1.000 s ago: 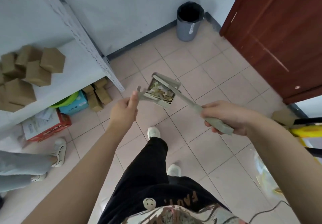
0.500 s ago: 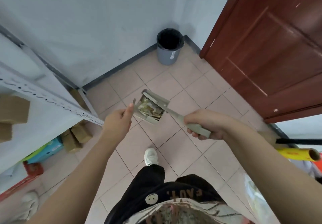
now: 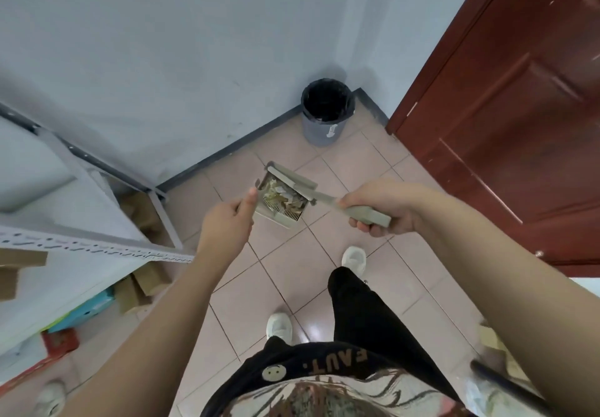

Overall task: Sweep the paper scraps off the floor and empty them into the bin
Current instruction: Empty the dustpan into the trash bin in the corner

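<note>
A small grey-beige dustpan (image 3: 293, 180) is held in the air above the tiled floor, its tray holding a heap of paper scraps (image 3: 283, 194). My right hand (image 3: 381, 205) is closed around the dustpan's long handle (image 3: 368, 216). My left hand (image 3: 227, 225) pinches the tray's left corner with thumb and fingers. The grey bin (image 3: 325, 124) with a black liner stands in the corner ahead, beyond the dustpan and apart from it. My feet in white shoes are on the tiles below.
A white metal shelf (image 3: 97, 247) stands at the left, with cardboard boxes (image 3: 143, 283) beneath it. A dark red door (image 3: 503, 124) fills the right side. A black rod (image 3: 500, 384) lies at the lower right. Another person's shoe (image 3: 48, 397) shows at the bottom left.
I have stepped forward towards the corner, so the bin and door are nearer and the shelf has slid left. Both hands keep the same hold on the loaded dustpan.
</note>
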